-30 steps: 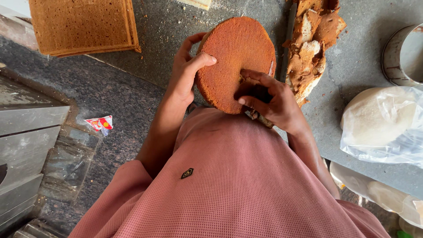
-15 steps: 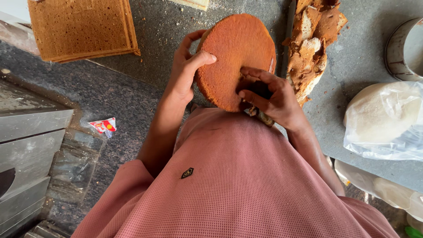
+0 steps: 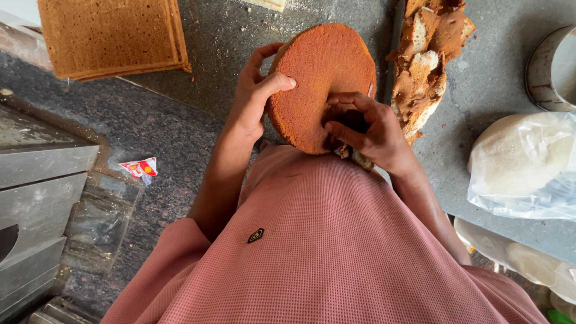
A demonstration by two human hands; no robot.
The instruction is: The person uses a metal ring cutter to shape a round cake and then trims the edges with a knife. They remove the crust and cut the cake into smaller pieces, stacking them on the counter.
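Reddish-brown round sponge cake layer is held tilted over the grey stone counter, left hand gripping its 9 o'clock rim, right hand pinching the 5 o'clock edge; looks light, soft and crumbly, so support it by the rims.

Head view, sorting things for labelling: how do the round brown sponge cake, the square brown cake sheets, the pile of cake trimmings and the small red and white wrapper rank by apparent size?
1. Round brown sponge cake and square brown cake sheets: alike; sheets cropped, cake held nearer the camera.
2. Pile of cake trimmings.
3. Small red and white wrapper.
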